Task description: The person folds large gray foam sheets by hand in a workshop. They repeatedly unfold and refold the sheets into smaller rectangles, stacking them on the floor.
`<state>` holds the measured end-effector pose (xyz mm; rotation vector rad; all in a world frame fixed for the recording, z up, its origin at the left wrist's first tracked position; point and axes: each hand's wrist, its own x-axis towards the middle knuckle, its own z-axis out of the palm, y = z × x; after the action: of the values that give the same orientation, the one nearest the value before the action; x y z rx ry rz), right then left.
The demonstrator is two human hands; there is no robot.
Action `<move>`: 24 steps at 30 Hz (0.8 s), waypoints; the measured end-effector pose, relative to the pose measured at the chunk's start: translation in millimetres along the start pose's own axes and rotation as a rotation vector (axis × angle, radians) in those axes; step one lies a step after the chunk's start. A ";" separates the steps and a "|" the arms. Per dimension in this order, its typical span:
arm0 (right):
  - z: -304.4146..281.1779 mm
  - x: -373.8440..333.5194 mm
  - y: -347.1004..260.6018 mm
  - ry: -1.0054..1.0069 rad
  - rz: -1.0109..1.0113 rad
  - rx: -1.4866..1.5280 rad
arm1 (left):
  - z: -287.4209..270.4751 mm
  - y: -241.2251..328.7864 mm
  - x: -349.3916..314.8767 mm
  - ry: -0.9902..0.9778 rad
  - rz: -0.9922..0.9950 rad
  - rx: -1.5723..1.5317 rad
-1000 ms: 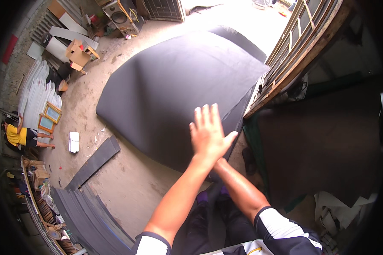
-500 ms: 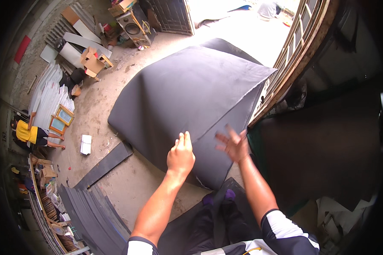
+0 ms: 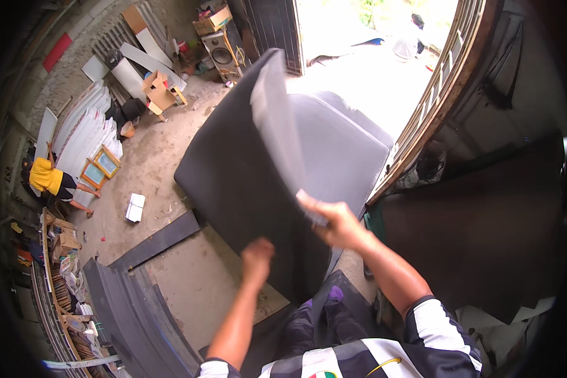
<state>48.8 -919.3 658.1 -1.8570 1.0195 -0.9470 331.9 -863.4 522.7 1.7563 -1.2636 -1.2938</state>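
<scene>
A large dark grey flexible sheet (image 3: 233, 157), perhaps rubber or foam, stands bent upward in front of me. Its raised flap curves up toward the top, and the pale edge is smeared by motion. My right hand (image 3: 340, 223) is closed on that edge, thumb toward the sheet. Lower and to the left, my left hand (image 3: 257, 257) is by the sheet's near side. Its fingers look curled but are blurred, and I cannot tell whether it grips anything. Behind the flap, a paler grey part of the sheet (image 3: 340, 132) spreads toward the doorway.
Dark strips (image 3: 132, 315) lie stacked at lower left, with a long strip (image 3: 157, 239) beyond. A white bundle (image 3: 135, 208) sits on the floor. A person in yellow (image 3: 47, 176) is at far left, another person (image 3: 406, 44) outside. A barred metal gate (image 3: 438, 82) and dark panel (image 3: 472, 233) stand right.
My right hand has gone from open to closed on the sheet's edge. The flap has swung up and leftward. My left hand has dropped lower, its fingers now curled. The view has shifted slightly.
</scene>
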 end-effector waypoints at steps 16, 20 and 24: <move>115.3 -171.9 -106.4 -0.475 -0.196 0.110 | -270.6 277.4 -55.1 0.070 0.141 -0.118; 100.0 -200.7 -147.3 -0.357 -0.168 0.219 | -300.2 278.1 -163.4 0.241 0.374 -0.292; 58.7 -214.2 -169.2 -0.100 -0.175 0.205 | -310.6 275.7 -285.5 0.336 0.472 -0.448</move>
<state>64.7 -651.6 735.9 -1.8213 0.6817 -1.0098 512.5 -715.1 969.3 1.2009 -1.0149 -0.8760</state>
